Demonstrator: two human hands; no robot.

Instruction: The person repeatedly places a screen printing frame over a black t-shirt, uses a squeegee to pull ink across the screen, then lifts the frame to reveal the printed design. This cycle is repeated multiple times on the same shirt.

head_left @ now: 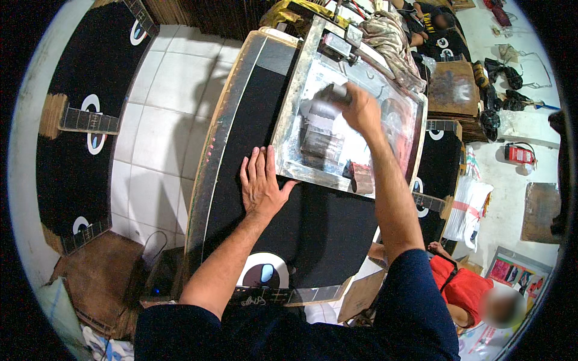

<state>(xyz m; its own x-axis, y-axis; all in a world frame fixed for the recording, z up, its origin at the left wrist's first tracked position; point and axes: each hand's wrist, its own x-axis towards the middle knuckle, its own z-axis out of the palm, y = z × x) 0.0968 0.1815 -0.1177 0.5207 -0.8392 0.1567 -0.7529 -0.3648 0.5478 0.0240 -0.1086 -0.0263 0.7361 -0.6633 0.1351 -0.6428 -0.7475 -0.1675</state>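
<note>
My right hand (363, 109) is closed around a dark squeegee (333, 95), blurred by motion, over the mesh of a screen-printing frame (290, 90). White and grey ink smears the mesh. The frame lies on black fabric (319, 237) stretched along a long board. Flat on that fabric, fingers spread, my left hand (263, 186) rests with its thumb and fingertips close to the frame's near left corner. A reddish-brown stained piece (362, 177) lies inside the frame near its lower edge. Nearer to me, a white and dark eye print (263, 271) shows on the fabric.
Another board with black fabric and eye prints (78, 150) stands at the left, past white floor tiles (162, 138). A crumpled cloth (391, 45) hangs behind the frame. One person in red (463, 289) is at the lower right, another at the far right. A fire extinguisher (520, 154) is on the right.
</note>
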